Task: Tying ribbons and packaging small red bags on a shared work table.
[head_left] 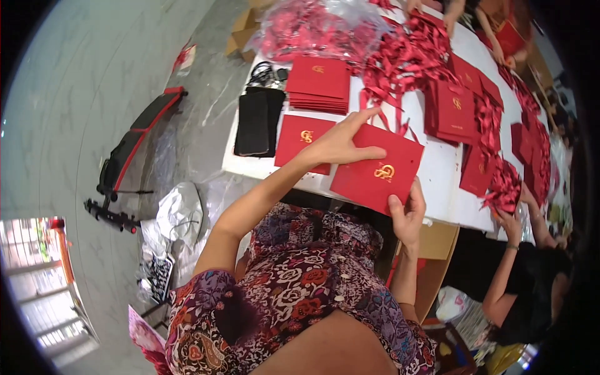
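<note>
Red envelope (377,169) with a gold emblem lies tilted at the near edge of the white table (440,169), at the picture's centre. Right hand (407,215) pinches its lower corner at five o'clock; left hand (340,142) rests spread flat on its top edge at eleven o'clock (fingers splayed wide). Another red envelope (301,140) lies at nine o'clock, a stack of envelopes (319,84) beyond, red ribbons (400,62) at twelve.

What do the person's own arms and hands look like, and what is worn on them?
Both forearms are bare, without sleeves below the shoulder. The left hand and the right hand show no gloves, and no rings, watch or bracelet can be made out. The garment is a patterned dress with red, purple and white flowers.
</note>
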`<state>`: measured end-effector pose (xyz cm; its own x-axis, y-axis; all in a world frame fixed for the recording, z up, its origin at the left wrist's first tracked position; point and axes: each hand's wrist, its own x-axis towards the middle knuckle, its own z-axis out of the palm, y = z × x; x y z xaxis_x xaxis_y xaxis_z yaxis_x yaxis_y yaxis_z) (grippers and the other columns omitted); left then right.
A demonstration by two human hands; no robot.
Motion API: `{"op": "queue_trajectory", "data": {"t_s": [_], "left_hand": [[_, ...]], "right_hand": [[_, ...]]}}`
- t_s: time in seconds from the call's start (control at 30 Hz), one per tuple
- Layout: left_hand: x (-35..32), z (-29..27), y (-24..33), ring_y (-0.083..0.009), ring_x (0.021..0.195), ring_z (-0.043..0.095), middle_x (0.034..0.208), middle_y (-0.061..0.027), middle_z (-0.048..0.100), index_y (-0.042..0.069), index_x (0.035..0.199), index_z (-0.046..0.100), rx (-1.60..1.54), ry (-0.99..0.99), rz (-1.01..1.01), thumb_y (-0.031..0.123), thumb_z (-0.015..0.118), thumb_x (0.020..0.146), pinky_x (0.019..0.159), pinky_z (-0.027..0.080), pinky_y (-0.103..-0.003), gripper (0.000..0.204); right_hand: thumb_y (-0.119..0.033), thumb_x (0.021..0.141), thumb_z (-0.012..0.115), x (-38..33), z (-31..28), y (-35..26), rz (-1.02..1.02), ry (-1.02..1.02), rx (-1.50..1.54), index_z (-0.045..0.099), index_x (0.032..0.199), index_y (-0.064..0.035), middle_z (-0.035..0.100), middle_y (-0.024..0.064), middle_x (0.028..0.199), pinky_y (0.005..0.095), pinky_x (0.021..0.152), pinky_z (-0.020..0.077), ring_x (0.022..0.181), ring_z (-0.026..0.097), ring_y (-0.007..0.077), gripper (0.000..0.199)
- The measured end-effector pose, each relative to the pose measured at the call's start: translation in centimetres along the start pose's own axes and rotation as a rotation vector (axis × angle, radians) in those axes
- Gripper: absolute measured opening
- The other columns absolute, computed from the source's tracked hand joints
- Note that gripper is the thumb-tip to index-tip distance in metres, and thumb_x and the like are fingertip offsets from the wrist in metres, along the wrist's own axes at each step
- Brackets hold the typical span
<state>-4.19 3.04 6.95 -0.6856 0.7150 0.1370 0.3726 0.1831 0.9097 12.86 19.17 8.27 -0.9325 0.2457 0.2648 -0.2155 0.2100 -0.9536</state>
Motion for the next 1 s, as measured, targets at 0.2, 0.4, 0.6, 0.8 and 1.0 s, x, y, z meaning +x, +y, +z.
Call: {"op": "queue_trajectory", "data": {"t_s": [0.2, 0.4, 0.6, 0.8, 1.0], "left_hand": [[-10.6, -6.3, -2.6, -0.0201, 0.116, 0.056, 0.127, -0.0126, 0.055, 0.008, 0.142, 0.041, -0.491, 0.538, -0.285, 0.023, 0.078, 0.085, 0.093, 0.049, -0.033, 0.07], [-24.2, -15.0, -11.4, -0.0332, 0.118, 0.052, 0.122, -0.0195, 0.057, 0.019, 0.114, 0.07, 0.905, 1.01, -0.569, 0.029, 0.079, 0.076, 0.1, 0.041, -0.047, 0.04], [-31.7, -17.2, -20.2, -0.032, 0.121, 0.055, 0.124, -0.0188, 0.064, 0.023, 0.109, 0.075, 0.803, 0.629, -1.24, 0.024, 0.077, 0.073, 0.105, 0.04, -0.046, 0.036], [-32.0, -15.2, -19.9, -0.0365, 0.116, 0.06, 0.121, -0.0219, 0.064, 0.004, 0.12, 0.066, 0.591, 0.936, -0.927, 0.001, 0.056, 0.071, 0.098, 0.048, -0.039, 0.05], [-32.3, -14.2, -18.0, -0.0391, 0.119, 0.056, 0.125, -0.0231, 0.06, 0.006, 0.123, 0.062, 0.606, 0.999, -0.838, -0.002, 0.056, 0.074, 0.103, 0.044, -0.042, 0.049]], "right_hand": [[-0.005, 0.084, 0.062, 3.6, 8.7, -0.1, -0.05, -0.274, 0.098, 0.056, 0.101, 0.004, 0.054, 0.0111, 0.089, 0.0304, 0.076, 0.0443, 0.082, 0.053, 0.0218, 0.02], [-0.014, 0.086, 0.067, 7.1, 16.7, 0.8, -0.025, -0.459, 0.183, 0.055, 0.094, 0.0024, 0.052, 0.0087, 0.083, 0.0303, 0.07, 0.0431, 0.074, 0.05, 0.0187, 0.022], [-0.023, 0.086, 0.069, 8.5, 23.3, 3.0, 0.049, -0.613, 0.134, 0.057, 0.088, 0.0012, 0.054, 0.0087, 0.079, 0.0336, 0.066, 0.0449, 0.07, 0.053, 0.019, 0.027], [-0.043, 0.089, 0.067, 11.1, 30.0, 5.9, 0.19, -0.857, -0.033, 0.062, 0.099, 0.0039, 0.064, 0.0207, 0.097, 0.039, 0.075, 0.0502, 0.086, 0.065, 0.0303, 0.048], [-0.031, 0.09, 0.064, 7.9, 28.9, 6.9, -0.151, -0.77, -0.018, 0.059, 0.118, 0.0, 0.055, 0.0241, 0.118, 0.0426, 0.083, 0.0515, 0.095, 0.064, 0.0367, 0.042]]}}
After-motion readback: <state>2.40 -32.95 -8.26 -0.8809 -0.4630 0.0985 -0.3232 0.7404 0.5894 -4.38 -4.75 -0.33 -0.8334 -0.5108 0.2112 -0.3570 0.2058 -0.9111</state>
